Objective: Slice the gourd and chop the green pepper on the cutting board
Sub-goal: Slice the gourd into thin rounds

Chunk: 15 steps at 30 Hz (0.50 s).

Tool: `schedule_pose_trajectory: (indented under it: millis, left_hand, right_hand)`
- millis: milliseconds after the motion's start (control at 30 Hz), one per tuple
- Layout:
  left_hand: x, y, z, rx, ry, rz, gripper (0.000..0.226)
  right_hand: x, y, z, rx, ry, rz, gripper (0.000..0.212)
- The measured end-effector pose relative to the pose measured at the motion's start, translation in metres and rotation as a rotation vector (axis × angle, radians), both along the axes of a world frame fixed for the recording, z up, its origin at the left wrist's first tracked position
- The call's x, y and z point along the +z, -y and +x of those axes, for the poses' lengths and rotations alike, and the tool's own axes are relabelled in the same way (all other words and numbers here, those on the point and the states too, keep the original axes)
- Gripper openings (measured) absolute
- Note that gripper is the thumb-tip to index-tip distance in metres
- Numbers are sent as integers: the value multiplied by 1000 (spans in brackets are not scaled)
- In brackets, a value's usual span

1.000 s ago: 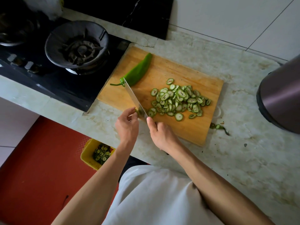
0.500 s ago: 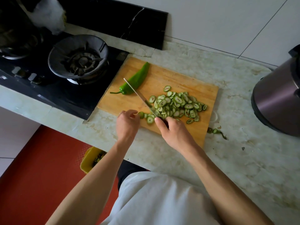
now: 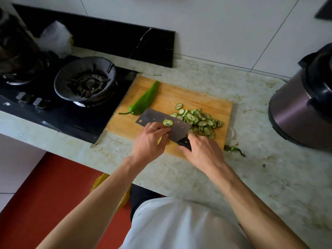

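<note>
Right hand (image 3: 203,151) gripping cleaver (image 3: 167,125) laid flat, left hand (image 3: 150,141) fingers pressing its blade beside 1 gourd slice (image 3: 168,122), whole green pepper (image 3: 143,101) far left, cutting board (image 3: 212,103) near edge beneath wrists

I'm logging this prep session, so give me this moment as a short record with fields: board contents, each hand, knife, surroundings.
board: wooden cutting board on the counter, beside the stove
pepper: whole green pepper, uncut, at the board's far left
slices: pile of gourd slices on the board's right half
knife: cleaver, blade laid nearly flat, one slice stuck on it
left hand: left hand, fingers on the blade by that slice
right hand: right hand grips the cleaver's handle
nearby: cooker at right; green scraps on the counter
</note>
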<state>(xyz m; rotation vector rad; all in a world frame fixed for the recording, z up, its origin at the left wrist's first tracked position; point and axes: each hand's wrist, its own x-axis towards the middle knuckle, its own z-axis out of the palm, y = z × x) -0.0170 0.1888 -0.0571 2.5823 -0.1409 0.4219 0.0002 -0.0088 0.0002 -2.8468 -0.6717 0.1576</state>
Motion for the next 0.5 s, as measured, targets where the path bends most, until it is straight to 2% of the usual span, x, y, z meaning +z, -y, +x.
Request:
schedule_pose_trajectory:
  millis: [200,267,333,433,500]
  left_hand:
    - [18,2,34,-80,-200,177,50]
    - [24,-1,40,-54,-218,160,49]
    - [30,-5,39,10,-106,24,43]
    - [37,-8,25,217,178,-249,27]
    - [36,-12,11,373,172,-371,24]
  right_hand:
    - [1,5,-5,32,-17,-6,40]
    - [-1,6,-6,-3,-52,-2,41]
    - [-5,7,-5,-72,-115,61,44]
    - [-14,11,-1,-176,-232,246,46]
    - [-18,12,1,-213,-336,421,47]
